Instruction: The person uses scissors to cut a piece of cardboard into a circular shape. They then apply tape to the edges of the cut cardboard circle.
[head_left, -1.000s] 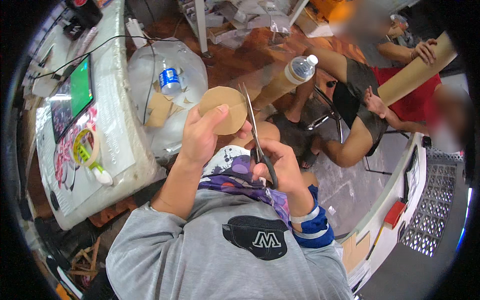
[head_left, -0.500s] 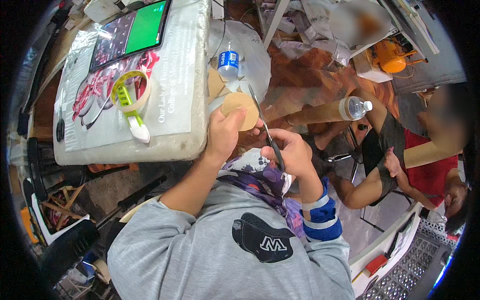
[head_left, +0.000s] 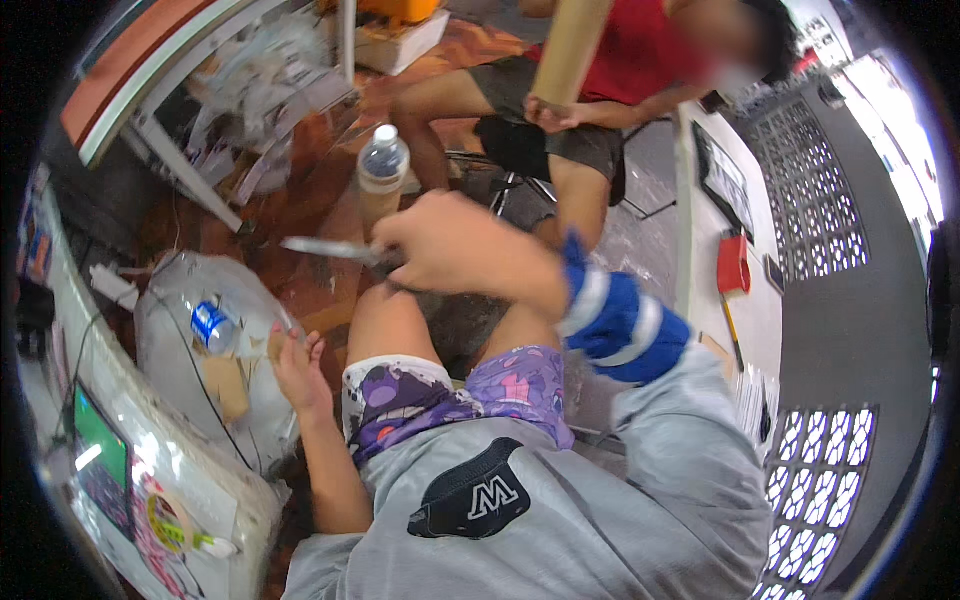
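Observation:
My right hand (head_left: 450, 245), blurred by motion, is raised above my knees and closed on a pair of scissors (head_left: 330, 248). Their blades point left, past a cardboard tube (head_left: 380, 203) topped by a clear bottle with a white cap (head_left: 385, 160). Lower at the left, my left hand (head_left: 303, 378) pinches a small brown cardboard disc (head_left: 276, 346), seen nearly edge-on and partly covered by the fingers. Beside that hand, a pale plastic bag (head_left: 170, 285) bears a blue-labelled bottle (head_left: 212, 325) and cardboard scraps (head_left: 228, 388).
The plastic-covered table (head_left: 225, 490) at lower left carries a tablet (head_left: 100, 455) and a tape roll (head_left: 168, 522). Across from me sits a person in a red top (head_left: 630, 60), holding a long cardboard tube (head_left: 572, 55). A white table (head_left: 745, 190) with a red object (head_left: 733, 263) stands right.
The view has swung right. My right hand has lifted the scissors away from the cardboard disc, and my hands are now far apart. The disc stays in my left hand.

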